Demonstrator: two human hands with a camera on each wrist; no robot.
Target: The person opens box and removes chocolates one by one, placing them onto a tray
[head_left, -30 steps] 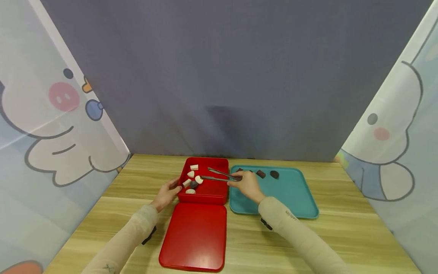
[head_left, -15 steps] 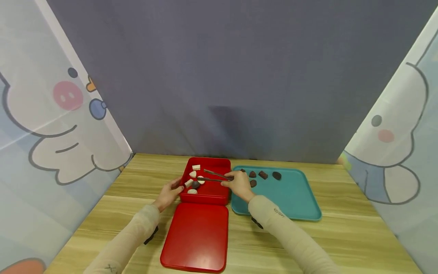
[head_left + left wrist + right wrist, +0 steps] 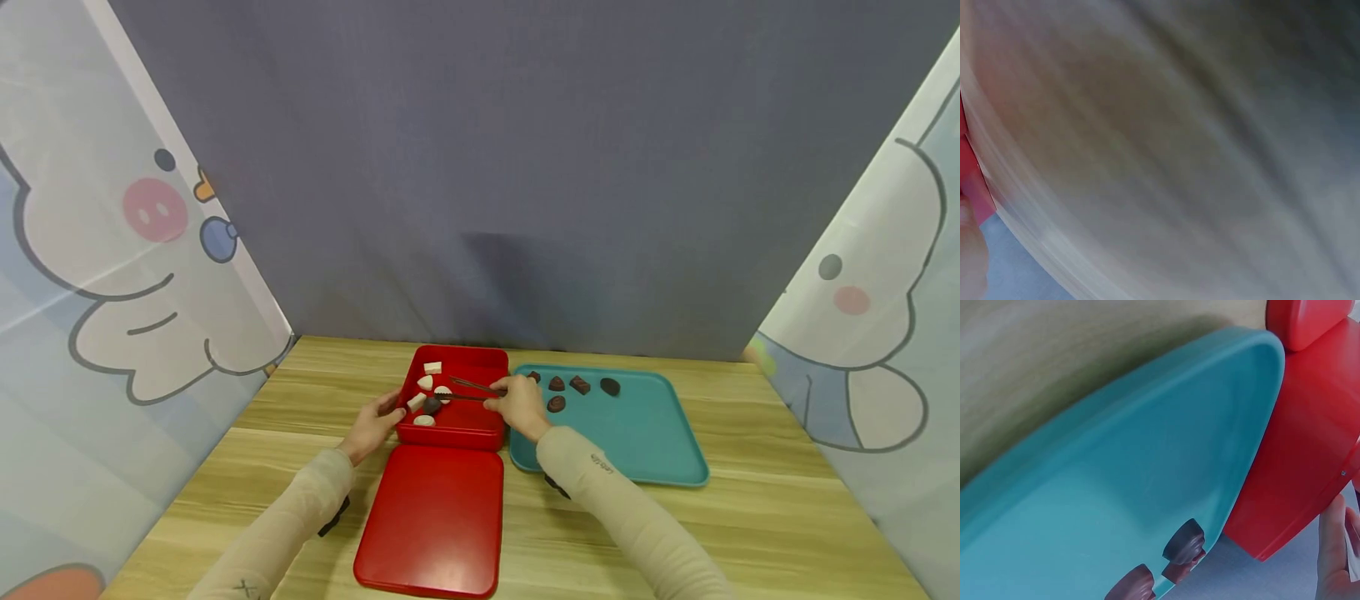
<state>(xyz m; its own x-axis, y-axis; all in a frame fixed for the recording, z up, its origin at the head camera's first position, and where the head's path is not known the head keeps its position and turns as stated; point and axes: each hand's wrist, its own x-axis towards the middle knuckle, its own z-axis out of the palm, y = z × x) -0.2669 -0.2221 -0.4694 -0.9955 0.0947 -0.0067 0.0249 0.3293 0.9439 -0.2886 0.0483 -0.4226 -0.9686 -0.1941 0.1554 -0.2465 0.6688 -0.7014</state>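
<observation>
In the head view my right hand (image 3: 519,407) holds dark tongs (image 3: 468,397) over the red box (image 3: 457,439). Their toothed tips are a little apart, around a round white chocolate-like piece (image 3: 443,389). Several other white pieces (image 3: 417,402) and a dark one (image 3: 432,406) lie along the box's left side. My left hand (image 3: 375,427) rests against the box's left wall, thumb at the rim. The left wrist view is mostly blurred sleeve, with the thumb (image 3: 969,250) by red plastic. In the right wrist view the right fingers (image 3: 1332,540) overlap the box edge.
A teal tray (image 3: 622,450) stands right beside the box, with several dark chocolate-like pieces (image 3: 580,385) toward its back left. A red lid (image 3: 435,517) lies flat in front of the box. A grey cloth wall (image 3: 480,183) closes off the table's (image 3: 765,467) back edge.
My right hand has moved left with the tongs, further over the box, uncovering more dark pieces on the tray. The tong tips have drawn slightly closer together. My left hand stays at the box.
</observation>
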